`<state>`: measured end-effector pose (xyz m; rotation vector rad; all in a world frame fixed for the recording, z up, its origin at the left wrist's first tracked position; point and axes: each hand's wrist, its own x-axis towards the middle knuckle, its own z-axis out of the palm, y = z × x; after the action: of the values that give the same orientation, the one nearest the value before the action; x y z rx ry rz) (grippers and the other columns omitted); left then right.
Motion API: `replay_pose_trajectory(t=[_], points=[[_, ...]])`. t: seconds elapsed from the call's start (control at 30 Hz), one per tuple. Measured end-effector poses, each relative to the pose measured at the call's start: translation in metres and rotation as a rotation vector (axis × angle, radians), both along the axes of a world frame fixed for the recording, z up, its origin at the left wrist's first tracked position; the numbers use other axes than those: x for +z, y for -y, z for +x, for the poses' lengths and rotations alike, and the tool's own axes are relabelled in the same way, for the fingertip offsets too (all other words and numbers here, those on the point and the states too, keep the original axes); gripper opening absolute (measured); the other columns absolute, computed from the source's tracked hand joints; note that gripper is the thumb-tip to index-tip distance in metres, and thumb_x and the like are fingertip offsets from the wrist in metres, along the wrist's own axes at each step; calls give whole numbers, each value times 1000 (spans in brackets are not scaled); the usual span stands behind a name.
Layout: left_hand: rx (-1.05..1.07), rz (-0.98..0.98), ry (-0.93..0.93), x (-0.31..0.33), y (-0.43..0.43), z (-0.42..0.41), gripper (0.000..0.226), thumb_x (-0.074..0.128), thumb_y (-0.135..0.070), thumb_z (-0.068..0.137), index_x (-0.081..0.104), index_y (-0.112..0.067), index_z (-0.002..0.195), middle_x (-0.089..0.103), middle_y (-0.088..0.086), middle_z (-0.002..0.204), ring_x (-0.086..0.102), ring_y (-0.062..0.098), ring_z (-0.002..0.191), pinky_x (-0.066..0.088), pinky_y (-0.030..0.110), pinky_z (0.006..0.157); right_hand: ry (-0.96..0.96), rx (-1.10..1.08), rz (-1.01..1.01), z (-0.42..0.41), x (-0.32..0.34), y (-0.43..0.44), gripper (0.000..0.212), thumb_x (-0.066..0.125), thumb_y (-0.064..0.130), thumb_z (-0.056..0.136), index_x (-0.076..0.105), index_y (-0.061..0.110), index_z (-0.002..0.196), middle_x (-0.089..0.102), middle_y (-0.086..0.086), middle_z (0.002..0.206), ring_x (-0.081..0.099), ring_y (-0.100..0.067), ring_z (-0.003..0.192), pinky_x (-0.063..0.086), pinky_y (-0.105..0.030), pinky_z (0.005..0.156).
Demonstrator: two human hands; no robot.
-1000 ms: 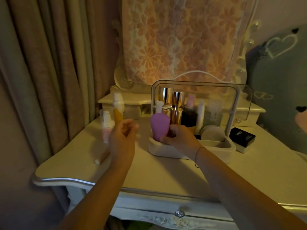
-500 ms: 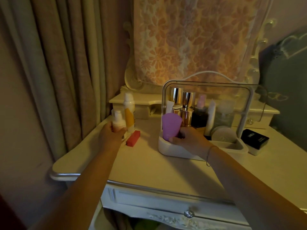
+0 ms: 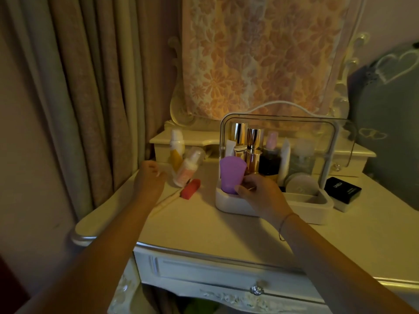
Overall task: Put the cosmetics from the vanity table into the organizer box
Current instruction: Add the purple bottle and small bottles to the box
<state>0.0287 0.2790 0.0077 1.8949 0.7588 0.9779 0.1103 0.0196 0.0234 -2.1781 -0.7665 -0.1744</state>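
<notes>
The white organizer box (image 3: 235, 206) stands on the vanity table (image 3: 204, 225) with its clear lid raised. It holds gold tubes, a dark bottle and a round white jar. My right hand (image 3: 260, 196) grips a purple tube (image 3: 231, 174) upright in the box's front left compartment. My left hand (image 3: 148, 181) hovers at the table's left side, fingers loosely curled and holding nothing. Just right of it a small white and pink bottle (image 3: 187, 172) leans tilted. A yellow and white bottle (image 3: 176, 149) stands behind it. A red stick (image 3: 191, 188) lies on the table.
A black compact case (image 3: 342, 191) lies right of the box. A thin white stick (image 3: 165, 200) lies by my left wrist. Curtains hang at the left, a cloth-covered mirror stands behind, and a raised drawer shelf (image 3: 163, 141) runs along the back.
My left hand has let go of the small white and pink bottle, which now leans over to the right. My right hand stays on the purple tube.
</notes>
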Motion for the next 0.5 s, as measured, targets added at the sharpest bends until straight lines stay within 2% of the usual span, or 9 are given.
replay_pose_trajectory(t=[0.1,0.13,0.2,0.23,0.3,0.37,0.5], points=[[-143,-150,-48,6,11,6,74,80,-22,65,39,-15,126,46,-4,112,51,18,100,47,37,80,28,-7,40,-7,-3,2,21,62,30,88,64,16,104,66,-1,99,61,-16,90,51,-30,80],[-178,-158,-66,6,16,8,78,82,-22,63,39,-15,127,45,-6,110,51,16,97,47,36,77,23,-1,49,-7,-3,3,21,62,30,88,64,17,104,66,-2,100,61,-16,90,51,-31,81],[-192,-77,-94,3,25,12,64,81,-23,66,45,-16,118,48,-5,103,51,11,80,43,26,62,7,3,61,-6,-2,4,22,63,29,87,63,16,106,66,-2,101,61,-16,91,51,-30,81],[-188,-36,-92,2,30,14,54,79,-22,69,47,-15,113,53,-1,105,52,12,78,43,26,62,2,3,64,-5,-2,5,24,63,28,87,63,16,108,66,-2,102,60,-15,91,51,-29,81],[-198,22,-92,0,38,18,56,75,-17,73,47,-10,121,55,11,119,57,23,96,46,31,76,-4,3,66,-4,-1,7,27,63,28,87,63,16,111,65,-1,102,60,-14,92,48,-25,78],[-203,110,-131,0,43,24,63,71,-14,76,42,-7,132,48,15,130,51,30,113,41,31,85,-7,7,75,-2,-2,8,28,64,28,87,63,16,112,65,-1,101,59,-14,91,45,-23,75],[-231,264,-197,7,53,38,56,69,-22,78,46,-10,128,50,13,130,52,31,112,45,37,89,-13,18,112,-2,-2,8,28,65,27,86,63,15,112,65,-1,98,59,-15,90,46,-24,76]])
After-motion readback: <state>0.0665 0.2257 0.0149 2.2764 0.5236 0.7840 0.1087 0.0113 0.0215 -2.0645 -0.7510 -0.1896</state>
